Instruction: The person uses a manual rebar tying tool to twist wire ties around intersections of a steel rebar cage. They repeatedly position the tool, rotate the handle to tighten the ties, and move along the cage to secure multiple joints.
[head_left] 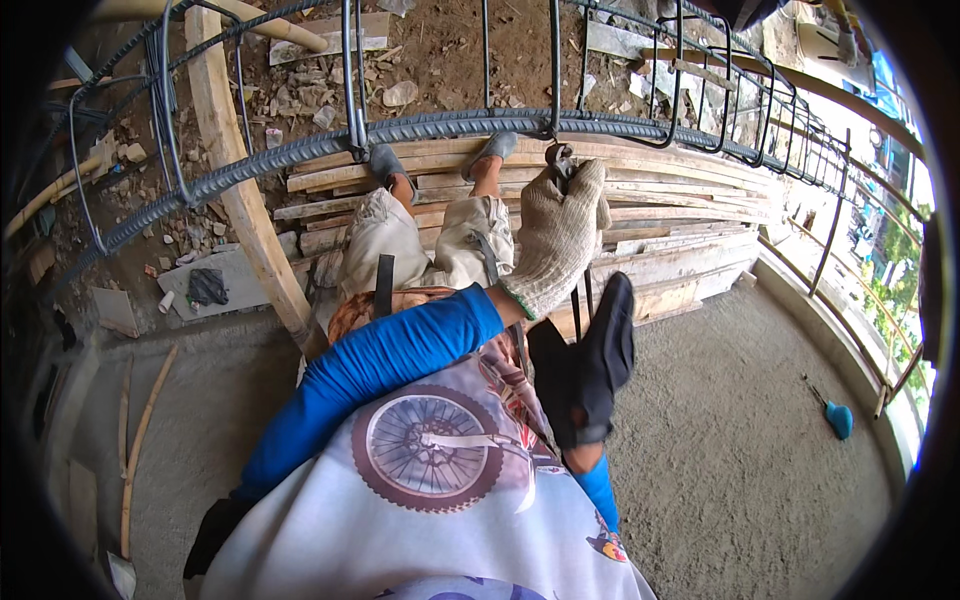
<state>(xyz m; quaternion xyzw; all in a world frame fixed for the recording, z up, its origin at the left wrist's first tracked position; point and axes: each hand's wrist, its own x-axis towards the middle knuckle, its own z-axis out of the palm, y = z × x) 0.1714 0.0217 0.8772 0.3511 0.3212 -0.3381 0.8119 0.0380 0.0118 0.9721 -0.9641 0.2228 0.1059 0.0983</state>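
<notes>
Looking down, the person's left hand (562, 235), in a cream knit glove, is at one o'clock from the centre, fingers curled closed around a dark metal tool (561, 160). The tool's rounded head pokes out beyond the knuckles and two thin dark handles show below the glove; the middle is hidden in the fist. The head is just below a thick ribbed steel bar (440, 128); whether they touch is hard to make out.

The right hand (600, 365), in a black glove, is at four o'clock, fingers pointing toward twelve. Its near side merges with another black shape, so I cannot tell how far open it is or whether it holds anything.

Beyond, the bar belongs to a steel cage arching from nine o'clock over twelve to two, its top cut off. Under it lie stacked planks (690, 215), partly covered by the left hand and the person's legs (470, 240). A wooden post (245, 200) leans at ten o'clock. At four o'clock, farther out on the rough concrete floor (730, 430), is a small blue object (838, 420), its kind unclear.
</notes>
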